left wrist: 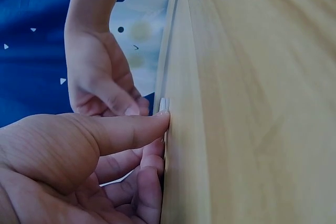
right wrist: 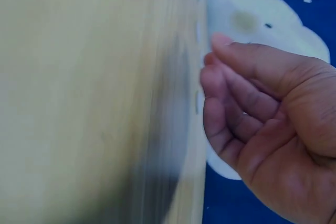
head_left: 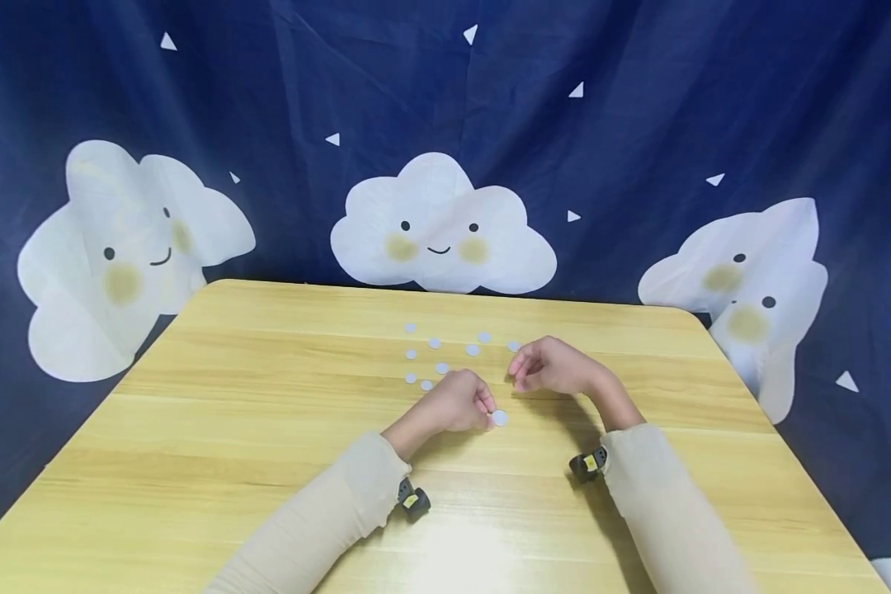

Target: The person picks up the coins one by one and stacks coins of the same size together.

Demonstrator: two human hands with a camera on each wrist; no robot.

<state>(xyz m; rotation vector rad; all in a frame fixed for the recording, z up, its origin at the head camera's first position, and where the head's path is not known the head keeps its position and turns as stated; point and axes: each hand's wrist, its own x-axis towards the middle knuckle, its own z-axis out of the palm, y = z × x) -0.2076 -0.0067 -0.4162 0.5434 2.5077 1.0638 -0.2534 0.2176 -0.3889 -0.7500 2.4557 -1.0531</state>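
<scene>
**White disc [head_left: 501, 418] in a fingertip pinch**

Scattered discs [head_left: 441, 368] lie on a wooden table [head_left: 230, 412] beyond the fingers of a left hand [head_left: 454, 402], which pinches the white disc at its tips; rightward, a right hand [head_left: 553, 365] curls loosely, fingertips narrowly spaced.

The small, flat, round discs [head_left: 500, 418] are looking white. The yellow wooden desk [head_left: 223, 429] is showing browner stripes. The dark blue cloth curtain [head_left: 609, 148] is wearing yellow-cheeked white clouds [head_left: 441, 198] and white triangles [head_left: 577, 90]. Long cloth sleeves [head_left: 327, 503] are looking beige.
</scene>
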